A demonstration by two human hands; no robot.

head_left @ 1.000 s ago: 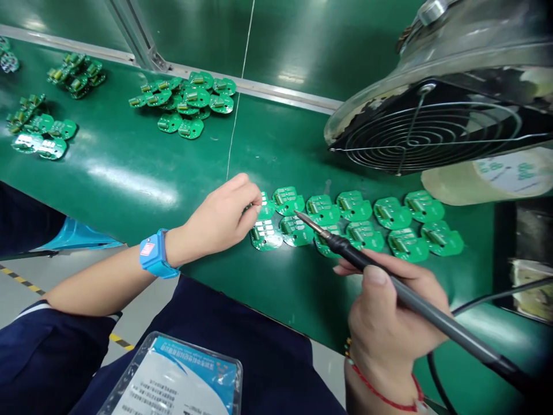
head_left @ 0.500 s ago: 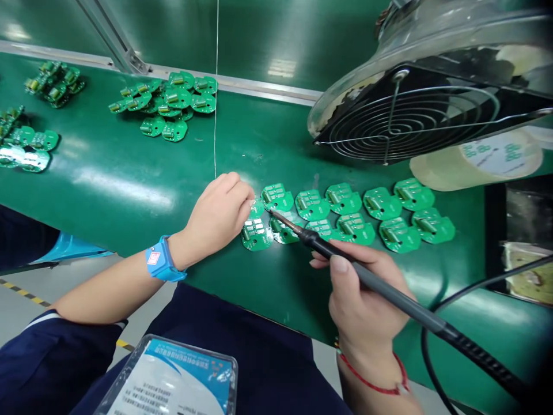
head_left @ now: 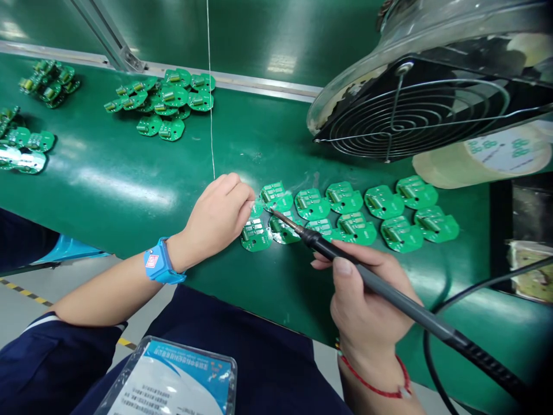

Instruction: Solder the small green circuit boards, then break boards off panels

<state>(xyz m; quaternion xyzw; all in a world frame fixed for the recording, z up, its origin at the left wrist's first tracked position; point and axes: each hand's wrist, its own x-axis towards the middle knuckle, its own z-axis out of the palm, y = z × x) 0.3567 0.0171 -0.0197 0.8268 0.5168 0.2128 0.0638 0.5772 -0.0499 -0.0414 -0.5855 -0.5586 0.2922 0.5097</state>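
My right hand [head_left: 371, 294] is closed around a soldering iron [head_left: 332, 252], whose tip points left and rests at the lower edge of a green circuit board [head_left: 275, 197]. My left hand [head_left: 220, 213] is closed, thumb and fingers pinched, just left of that board. A thin solder wire [head_left: 211, 127] hangs from above and runs down into the left hand; its end at the fingertips is too small to make out. Below the iron tip lies another circuit board [head_left: 284, 229], and one more board [head_left: 256, 235] sits beside the left fingers, with a further one partly hidden behind them.
Several more boards [head_left: 382, 202] lie in two rows to the right. Piles of boards [head_left: 173, 95] stand at the back left. A fan with a wire guard [head_left: 393, 124] overhangs the back right, near a pale roll [head_left: 484, 155]. The iron's black cable [head_left: 427, 346] loops at the right.
Both hands, the iron and the boards under it stay nearly in place. The hanging solder wire has shifted slightly left, and the camera view has moved a little.
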